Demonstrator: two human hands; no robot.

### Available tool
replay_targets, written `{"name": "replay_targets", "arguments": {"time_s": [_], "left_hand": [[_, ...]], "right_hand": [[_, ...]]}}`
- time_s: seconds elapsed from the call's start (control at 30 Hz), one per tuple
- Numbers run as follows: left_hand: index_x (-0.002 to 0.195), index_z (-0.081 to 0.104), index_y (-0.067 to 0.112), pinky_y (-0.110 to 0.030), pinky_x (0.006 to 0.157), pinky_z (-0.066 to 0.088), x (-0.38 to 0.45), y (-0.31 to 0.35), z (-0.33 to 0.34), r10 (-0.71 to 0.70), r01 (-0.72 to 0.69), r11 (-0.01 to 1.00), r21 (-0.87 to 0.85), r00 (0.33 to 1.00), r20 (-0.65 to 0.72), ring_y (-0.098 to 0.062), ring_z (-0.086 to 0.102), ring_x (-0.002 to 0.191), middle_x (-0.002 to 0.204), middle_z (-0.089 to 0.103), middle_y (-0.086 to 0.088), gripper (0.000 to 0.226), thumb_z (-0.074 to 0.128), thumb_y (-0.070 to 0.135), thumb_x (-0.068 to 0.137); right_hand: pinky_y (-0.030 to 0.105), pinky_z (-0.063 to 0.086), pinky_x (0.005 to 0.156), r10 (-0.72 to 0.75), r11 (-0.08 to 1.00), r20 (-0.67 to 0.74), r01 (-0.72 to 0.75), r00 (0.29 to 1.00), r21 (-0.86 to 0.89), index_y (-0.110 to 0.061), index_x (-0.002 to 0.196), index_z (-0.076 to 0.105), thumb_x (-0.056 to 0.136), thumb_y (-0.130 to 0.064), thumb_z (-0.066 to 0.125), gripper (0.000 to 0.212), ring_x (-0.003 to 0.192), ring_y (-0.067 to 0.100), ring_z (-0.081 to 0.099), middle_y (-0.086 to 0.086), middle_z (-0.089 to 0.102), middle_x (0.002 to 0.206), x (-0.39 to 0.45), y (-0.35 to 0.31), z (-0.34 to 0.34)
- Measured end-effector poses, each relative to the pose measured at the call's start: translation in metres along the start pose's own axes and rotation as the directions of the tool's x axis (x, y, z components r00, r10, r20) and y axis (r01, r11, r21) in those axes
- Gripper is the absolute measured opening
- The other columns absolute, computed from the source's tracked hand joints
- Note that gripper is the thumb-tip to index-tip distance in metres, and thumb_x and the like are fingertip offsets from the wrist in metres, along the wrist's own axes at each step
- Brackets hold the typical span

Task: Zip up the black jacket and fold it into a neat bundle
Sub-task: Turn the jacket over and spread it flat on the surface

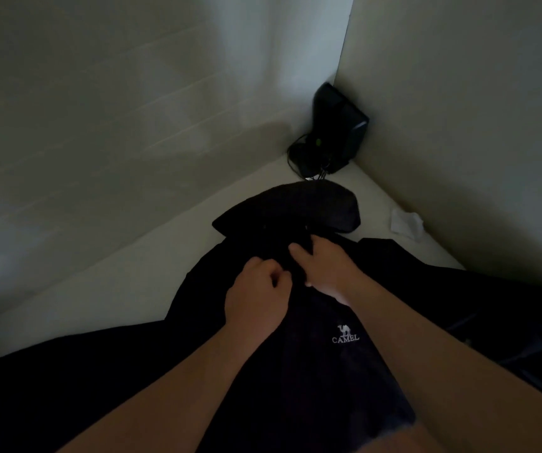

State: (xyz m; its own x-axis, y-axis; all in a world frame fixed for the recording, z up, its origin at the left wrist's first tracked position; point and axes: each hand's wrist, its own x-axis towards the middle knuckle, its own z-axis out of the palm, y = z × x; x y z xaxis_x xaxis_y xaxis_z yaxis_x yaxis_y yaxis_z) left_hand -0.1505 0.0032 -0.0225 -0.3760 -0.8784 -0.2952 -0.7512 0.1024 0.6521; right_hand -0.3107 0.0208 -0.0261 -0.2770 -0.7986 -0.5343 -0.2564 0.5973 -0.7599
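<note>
Black jacket (312, 371) spread front-up across white counter (125, 289), hood (299, 204) at far end toward the corner, sleeves trailing off to left & right. White camel logo w/ "CAMEL" lettering (345, 335) on the chest, just near side of right wrist.

Left hand (256, 295) at upper chest, near collar: grip curled tight, thumb & fingers pressed together, pinching jacket fabric at the centre front. Can't tell whether zip pull itself is between the fingers; too dark. Right hand (321, 266) just beside it, touching fabric right under the hood: fingers (299, 251) stretched forward & partly tucked into the dark cloth, thumb side down, grip bearing on or holding the front edge; can't tell whether closed on it. Hands nearly touching, both forearms bare, reaching in from the bottom edge.

Far corner: black box-like device (341, 125) upright against the walls, cables (302, 158) bunched at its foot, just beyond the hood. Crumpled white paper or tissue (405, 223) on counter by the right wall, apart from the jacket. Pale walls (116, 109) on both sides, dim light overall.
</note>
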Motion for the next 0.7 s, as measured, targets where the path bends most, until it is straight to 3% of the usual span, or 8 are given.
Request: {"name": "replay_targets", "arguments": {"time_s": [0.1, 0.27, 0.37, 0.5, 0.6, 0.7], "left_hand": [[0.083, 0.063, 0.031, -0.036, 0.077, 0.057, -0.002, -0.005, 0.004, -0.025, 0.024, 1.000, 0.020, 0.998, 0.064, -0.008, 0.059, 0.081, 0.100, 0.051, 0.010, 0.029, 0.051, 0.052, 0.099], [0.102, 0.072, 0.038, -0.039, 0.081, 0.057, -0.024, -0.028, 0.020, -0.009, -0.033, 0.973, 0.230, 0.983, 0.182, -0.013, 0.057, 0.093, 0.108, 0.054, 0.006, 0.031, 0.050, 0.059, 0.098], [0.107, 0.073, 0.036, -0.036, 0.081, 0.059, -0.016, -0.021, 0.013, -0.023, -0.074, 0.955, 0.288, 0.947, 0.321, -0.011, 0.062, 0.091, 0.102, 0.064, 0.010, 0.033, 0.050, 0.058, 0.098], [0.095, 0.077, 0.028, -0.032, 0.072, 0.061, -0.018, -0.015, 0.011, -0.097, -0.005, 0.980, 0.200, 0.860, 0.500, -0.010, 0.068, 0.081, 0.089, 0.072, 0.010, 0.032, 0.055, 0.051, 0.097], [0.086, 0.078, 0.019, -0.027, 0.073, 0.060, -0.018, -0.014, 0.013, -0.164, 0.227, 0.973, -0.047, 0.820, 0.548, -0.011, 0.070, 0.084, 0.088, 0.074, 0.005, 0.028, 0.064, 0.041, 0.095], [0.079, 0.074, 0.017, -0.020, 0.064, 0.050, -0.011, -0.011, 0.006, -0.105, 0.182, 0.979, -0.086, 0.825, 0.555, -0.006, 0.065, 0.073, 0.080, 0.071, 0.008, 0.034, 0.063, 0.043, 0.097]], "right_hand": [[0.046, 0.061, 0.092, 0.028, 0.967, -0.110, 0.001, 0.993, 0.255, -0.018, 0.110, 0.074, 0.108, -0.046, 0.052, 0.036, 0.103, 0.026, 0.074, 0.006, 0.078, 0.105, -0.006, 0.006, 0.003], [0.044, 0.060, 0.099, 0.107, 0.864, -0.219, 0.019, 0.970, 0.503, -0.021, 0.110, 0.073, 0.110, -0.039, 0.051, 0.029, 0.108, 0.021, 0.073, 0.004, 0.076, 0.111, -0.012, 0.010, 0.009], [0.046, 0.060, 0.101, 0.169, 0.769, -0.253, 0.032, 0.953, 0.638, -0.027, 0.109, 0.073, 0.110, -0.042, 0.050, 0.028, 0.110, 0.020, 0.073, 0.002, 0.076, 0.116, -0.017, 0.010, 0.012], [0.045, 0.060, 0.099, 0.265, 0.641, -0.298, 0.064, 0.917, 0.765, -0.032, 0.107, 0.068, 0.110, -0.042, 0.050, 0.021, 0.110, 0.021, 0.071, 0.002, 0.073, 0.120, -0.019, 0.008, 0.006], [0.043, 0.060, 0.099, 0.231, 0.668, -0.304, 0.076, 0.924, 0.740, -0.037, 0.103, 0.069, 0.109, -0.045, 0.051, 0.021, 0.110, 0.019, 0.072, -0.002, 0.075, 0.117, -0.023, 0.005, 0.003], [0.043, 0.059, 0.102, 0.207, 0.716, -0.298, 0.064, 0.932, 0.696, -0.033, 0.112, 0.070, 0.109, -0.046, 0.051, 0.023, 0.112, 0.017, 0.072, -0.003, 0.075, 0.119, -0.025, 0.004, -0.001]]}}
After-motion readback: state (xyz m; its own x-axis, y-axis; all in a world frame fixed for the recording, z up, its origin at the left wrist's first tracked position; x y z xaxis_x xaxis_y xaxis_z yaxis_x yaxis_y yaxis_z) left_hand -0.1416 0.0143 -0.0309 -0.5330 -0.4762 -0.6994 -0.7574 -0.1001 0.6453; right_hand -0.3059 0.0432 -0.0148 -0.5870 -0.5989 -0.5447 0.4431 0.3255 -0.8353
